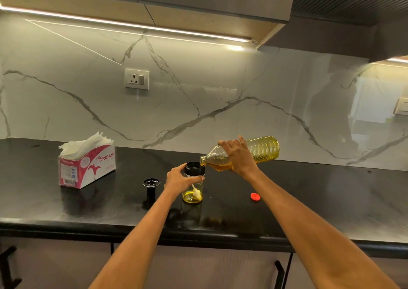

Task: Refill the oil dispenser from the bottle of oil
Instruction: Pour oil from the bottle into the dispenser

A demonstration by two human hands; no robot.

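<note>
A clear glass oil dispenser (pixel 193 194) with a black collar stands upright on the black counter (pixel 309 200), a little yellow oil and a white brush at its bottom. My left hand (pixel 178 179) grips its upper part. My right hand (pixel 237 156) holds a clear plastic oil bottle (pixel 263 148) tipped almost flat, its open mouth at the dispenser's rim. Yellow oil fills the bottle's lower side. The dispenser's black lid (pixel 151 186) stands on the counter to the left. The bottle's red cap (pixel 255 196) lies to the right.
A pink and white tissue box (pixel 88 167) sits at the left of the counter. A marble backsplash with a wall socket (pixel 136 78) rises behind. Cabinet fronts with black handles (pixel 280 271) run below the counter's front edge.
</note>
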